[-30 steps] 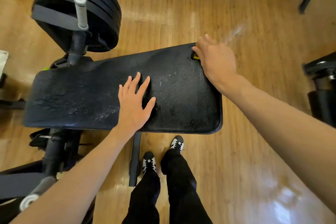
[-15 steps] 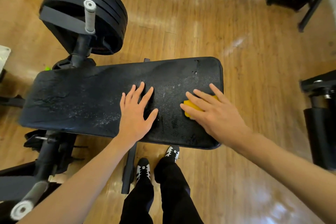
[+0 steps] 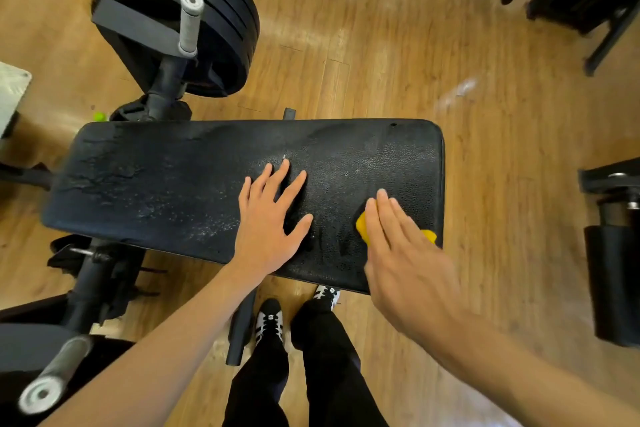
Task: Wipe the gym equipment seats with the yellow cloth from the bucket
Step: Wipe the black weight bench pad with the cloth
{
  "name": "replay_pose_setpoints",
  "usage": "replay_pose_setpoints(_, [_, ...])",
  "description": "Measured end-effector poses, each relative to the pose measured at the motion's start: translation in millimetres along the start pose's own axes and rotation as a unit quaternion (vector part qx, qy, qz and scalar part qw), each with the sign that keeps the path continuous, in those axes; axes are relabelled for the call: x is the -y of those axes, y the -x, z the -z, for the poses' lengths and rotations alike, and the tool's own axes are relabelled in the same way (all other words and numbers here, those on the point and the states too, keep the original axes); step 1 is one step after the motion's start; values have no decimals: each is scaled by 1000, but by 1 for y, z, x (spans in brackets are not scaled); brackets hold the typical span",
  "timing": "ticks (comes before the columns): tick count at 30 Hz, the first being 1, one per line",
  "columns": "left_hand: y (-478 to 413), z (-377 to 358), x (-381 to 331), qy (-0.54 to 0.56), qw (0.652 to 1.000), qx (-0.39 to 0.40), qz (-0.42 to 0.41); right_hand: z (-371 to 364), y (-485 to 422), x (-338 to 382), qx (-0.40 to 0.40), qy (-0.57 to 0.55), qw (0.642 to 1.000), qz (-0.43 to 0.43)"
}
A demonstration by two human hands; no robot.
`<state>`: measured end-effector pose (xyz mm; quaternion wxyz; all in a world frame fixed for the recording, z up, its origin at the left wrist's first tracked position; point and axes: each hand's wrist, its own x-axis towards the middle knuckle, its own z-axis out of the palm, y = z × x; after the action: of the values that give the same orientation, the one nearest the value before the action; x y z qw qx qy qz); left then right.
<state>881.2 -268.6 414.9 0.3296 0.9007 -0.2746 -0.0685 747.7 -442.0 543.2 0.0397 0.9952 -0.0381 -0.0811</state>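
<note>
Right hand [image 3: 405, 253]: now nearer you than before, fingers straight, pressing yellow cloth [image 3: 362, 227] under your palm.
Left hand [image 3: 270, 222]: flat, spread on seat [image 3: 166, 184], left of it.

Left hand [image 3: 270, 222] on seat [image 3: 166, 184] middle, right hand [image 3: 405, 253] over cloth [image 3: 362, 224] at its right end

A black seat [image 3: 173, 184], pebble-grained and flecked with whitish specks, bears a bright yellow cloth [image 3: 361, 226]. The floor [image 3: 381, 45] is honey-brown wood planks. Weight plates [image 3: 221, 10] are black, a handle grip [image 3: 189, 24] grey, trousers [image 3: 329, 374] black, shoes [image 3: 270, 321] black-and-white striped.
</note>
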Motion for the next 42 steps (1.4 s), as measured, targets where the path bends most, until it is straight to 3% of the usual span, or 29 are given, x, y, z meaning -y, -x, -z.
replay_pose_setpoints(3, [0, 0, 0, -1, 1000, 0, -1, 10, 1, -19, 29, 22, 995, 96])
replay_pose_setpoints(7, [0, -1, 0, 1, 1000, -5, -4, 12, -47, -60, 44, 104, 959, 262])
replay_pose_setpoints(9, [0, -1, 0, -1, 1000, -8, -7, 5, -72, -69, 38, 122, 948, 293])
replay_pose_setpoints(11, [0, -2, 1, -1, 1000, -8, -7, 3, -104, -76, 22, 117, 960, 253])
replay_pose_setpoints(15, [0, -1, 0, 1, 1000, -4, -3, 6, -144, -82, -17, 49, 998, 38])
replay_pose_setpoints(17, [1, -1, 0, 0, 1000, 0, -2, 3, -126, -65, -37, 14, 999, -11])
replay_pose_setpoints(19, [1, 1, 0, 0, 1000, 2, -1, -1, -79, -39, -47, -1, 999, 2])
replay_pose_setpoints(22, [0, 1, 0, -3, 1000, 6, -1, -9, 8, -4, 0, -21, 995, 96])
replay_pose_setpoints(25, [0, 1, -1, -6, 1000, 5, -2, -11, 22, -11, 21, -38, 986, 163])
replay_pose_setpoints(27, [0, 0, -1, 1, 1000, 3, -4, -6, -18, -34, -1, -12, 991, 136])
replay_pose_setpoints(31, [0, 0, 0, 6, 1000, -7, -7, 10, -119, -90, -24, -4, 1000, -9])
replay_pose_setpoints(35, [1, 0, 0, 5, 1000, -8, -8, 8, -124, -87, -49, -26, 998, -25])
replay_pose_setpoints(38, [2, 1, 0, -2, 1000, 0, -4, -7, -44, -48, -40, -50, 997, 51])
replay_pose_setpoints(42, [1, 1, -1, -6, 1000, 7, -1, -11, 37, -15, 41, -29, 977, 206])
